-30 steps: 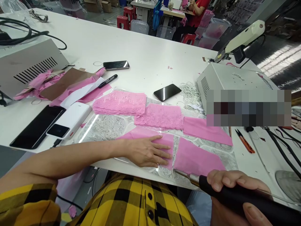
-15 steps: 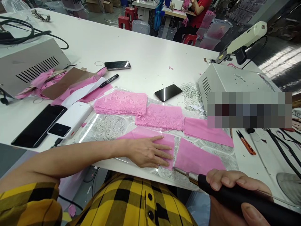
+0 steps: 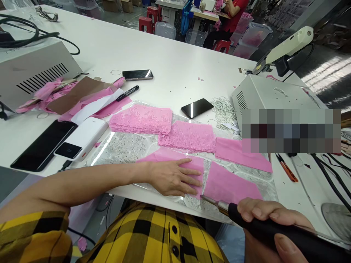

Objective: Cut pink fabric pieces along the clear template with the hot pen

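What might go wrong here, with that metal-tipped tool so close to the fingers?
The black-handled tool in the right hand has its tip near the left hand; a slip might hurt it. The left hand presses only the left pink piece, so the unheld right pink piece, beside the tool, could get nudged or snagged.

Past the long white worktable [image 3: 164, 51] I can see grey floor [image 3: 117, 22], red plastic stools [image 3: 145, 25], cardboard boxes [image 3: 111, 5] and stacked clear storage bins [image 3: 252, 34]; over to the right, pale light streaks a dark, glossy surface [image 3: 323, 65].
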`<move>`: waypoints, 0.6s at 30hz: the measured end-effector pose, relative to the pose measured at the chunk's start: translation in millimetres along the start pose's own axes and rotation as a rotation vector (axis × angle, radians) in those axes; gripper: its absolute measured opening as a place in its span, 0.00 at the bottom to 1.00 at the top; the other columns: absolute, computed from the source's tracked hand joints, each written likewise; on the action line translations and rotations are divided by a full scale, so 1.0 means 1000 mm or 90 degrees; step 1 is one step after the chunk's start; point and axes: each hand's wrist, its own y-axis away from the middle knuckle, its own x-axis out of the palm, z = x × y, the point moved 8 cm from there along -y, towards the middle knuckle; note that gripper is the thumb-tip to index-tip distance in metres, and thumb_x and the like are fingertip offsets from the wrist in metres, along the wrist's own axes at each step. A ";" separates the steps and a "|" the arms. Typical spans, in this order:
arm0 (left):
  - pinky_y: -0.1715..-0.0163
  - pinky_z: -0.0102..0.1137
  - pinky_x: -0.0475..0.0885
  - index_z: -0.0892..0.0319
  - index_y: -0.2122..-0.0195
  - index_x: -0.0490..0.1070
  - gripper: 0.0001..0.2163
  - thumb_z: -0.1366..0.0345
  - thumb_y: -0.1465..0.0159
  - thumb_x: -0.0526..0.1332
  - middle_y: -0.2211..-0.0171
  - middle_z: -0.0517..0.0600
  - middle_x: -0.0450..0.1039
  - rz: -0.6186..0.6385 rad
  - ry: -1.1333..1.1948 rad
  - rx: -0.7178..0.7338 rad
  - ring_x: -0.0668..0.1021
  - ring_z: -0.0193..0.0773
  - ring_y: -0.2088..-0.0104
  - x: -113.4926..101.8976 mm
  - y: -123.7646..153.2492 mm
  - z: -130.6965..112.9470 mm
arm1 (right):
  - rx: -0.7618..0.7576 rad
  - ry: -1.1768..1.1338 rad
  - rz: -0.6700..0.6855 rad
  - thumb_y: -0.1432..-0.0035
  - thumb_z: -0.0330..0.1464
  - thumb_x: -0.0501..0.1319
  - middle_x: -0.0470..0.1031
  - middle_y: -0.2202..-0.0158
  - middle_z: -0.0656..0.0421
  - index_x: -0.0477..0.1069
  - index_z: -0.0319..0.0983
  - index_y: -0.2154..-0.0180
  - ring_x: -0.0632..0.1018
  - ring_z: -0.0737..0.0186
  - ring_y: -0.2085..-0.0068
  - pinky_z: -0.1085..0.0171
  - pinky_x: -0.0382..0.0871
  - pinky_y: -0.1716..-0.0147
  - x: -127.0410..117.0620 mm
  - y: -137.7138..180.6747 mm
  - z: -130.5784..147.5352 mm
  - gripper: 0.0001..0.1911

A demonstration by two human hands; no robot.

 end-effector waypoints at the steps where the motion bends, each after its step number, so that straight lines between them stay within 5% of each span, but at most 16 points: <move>1: 0.31 0.46 0.34 0.49 0.45 0.73 0.15 0.64 0.32 0.58 0.40 0.48 0.68 0.002 -0.004 0.001 0.60 0.41 0.33 0.001 0.000 0.000 | 0.001 0.000 0.002 0.46 0.33 0.60 0.70 0.72 0.60 0.70 0.40 0.64 0.73 0.62 0.75 0.57 0.70 0.74 0.000 0.000 0.000 0.06; 13: 0.31 0.44 0.29 0.50 0.44 0.72 0.15 0.62 0.31 0.56 0.37 0.48 0.65 0.060 -0.017 -0.022 0.57 0.40 0.31 0.003 -0.003 0.000 | 0.007 0.005 -0.050 0.47 0.34 0.60 0.69 0.72 0.61 0.70 0.41 0.65 0.71 0.63 0.74 0.58 0.68 0.74 -0.003 0.000 0.005 0.06; 18: 0.31 0.45 0.34 0.57 0.47 0.74 0.14 0.62 0.30 0.55 0.38 0.53 0.65 -0.015 -0.054 -0.001 0.60 0.43 0.32 -0.019 0.013 -0.007 | -0.002 0.011 -0.093 0.48 0.36 0.62 0.68 0.72 0.62 0.69 0.41 0.65 0.69 0.63 0.74 0.58 0.66 0.75 -0.004 0.001 0.007 0.08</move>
